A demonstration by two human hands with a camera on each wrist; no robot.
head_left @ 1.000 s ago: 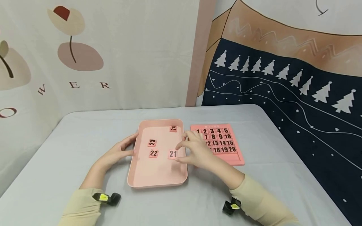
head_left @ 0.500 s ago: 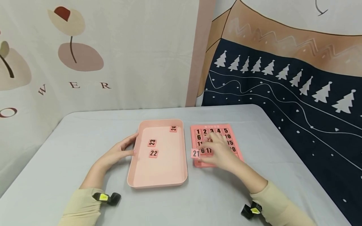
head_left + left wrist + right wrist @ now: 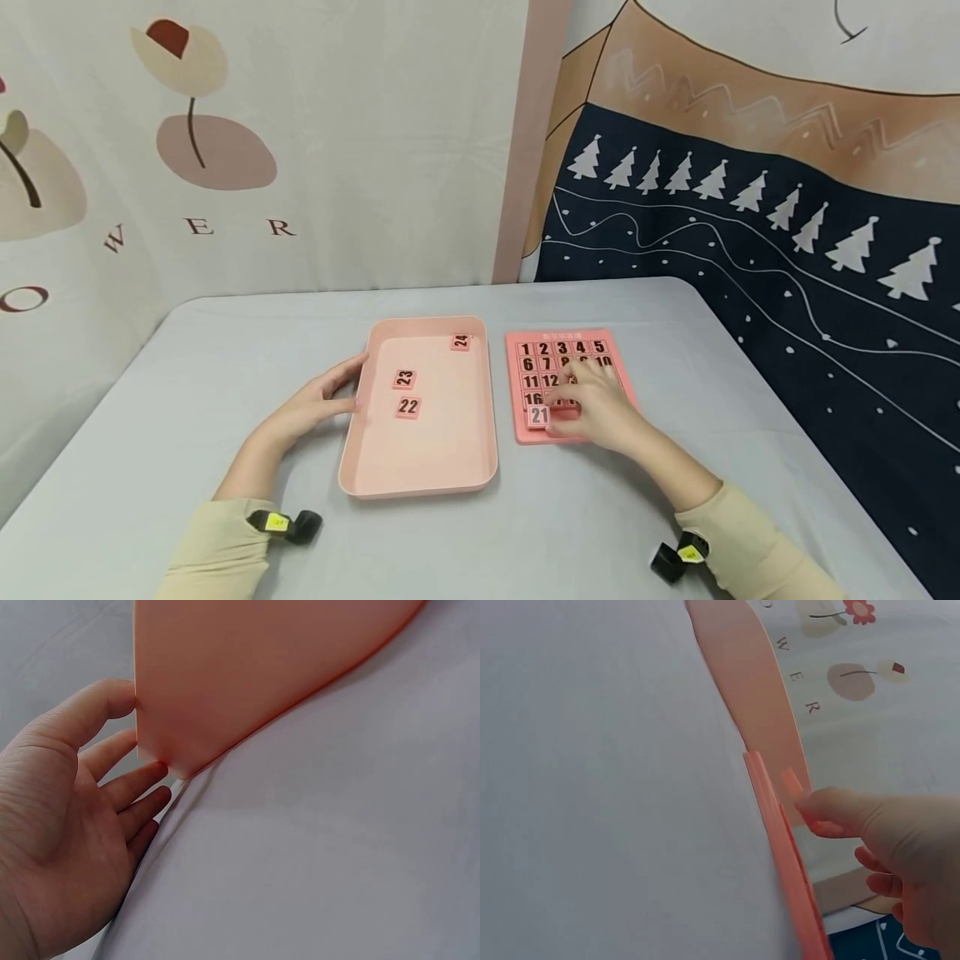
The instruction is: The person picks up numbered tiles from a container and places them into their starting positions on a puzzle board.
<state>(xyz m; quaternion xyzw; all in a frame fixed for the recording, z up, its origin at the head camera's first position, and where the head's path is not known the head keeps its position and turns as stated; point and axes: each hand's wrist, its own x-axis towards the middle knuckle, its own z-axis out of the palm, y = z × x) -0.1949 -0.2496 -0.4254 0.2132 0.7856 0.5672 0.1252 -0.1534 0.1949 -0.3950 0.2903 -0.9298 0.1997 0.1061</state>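
My right hand [image 3: 596, 406] pinches a pink number tile marked 21 [image 3: 537, 416] by its right edge. The tile is over the lower left of a pink number board [image 3: 530, 435], just below tile 16. In the right wrist view the tile [image 3: 791, 781] shows tilted at the thumb tip, close above the board's edge [image 3: 784, 862]. Rows of numbered tiles sit on the board, some hidden behind my fingers. My left hand [image 3: 322, 400] touches the left side of a pink tray [image 3: 420, 487] with fairly straight, spread fingers; the left wrist view shows its fingertips at the tray wall [image 3: 225, 682].
Tiles 22 [image 3: 408, 407], 23 [image 3: 403, 379] and 24 [image 3: 460, 342] lie in the tray, turned at various angles. A grey cloth covers the table [image 3: 225, 350]. Patterned curtains [image 3: 375, 150] hang behind its far edge.
My right hand has carried tile 21 out of the tray, rightward to the board's lower left. My left hand has stayed at the tray's side.
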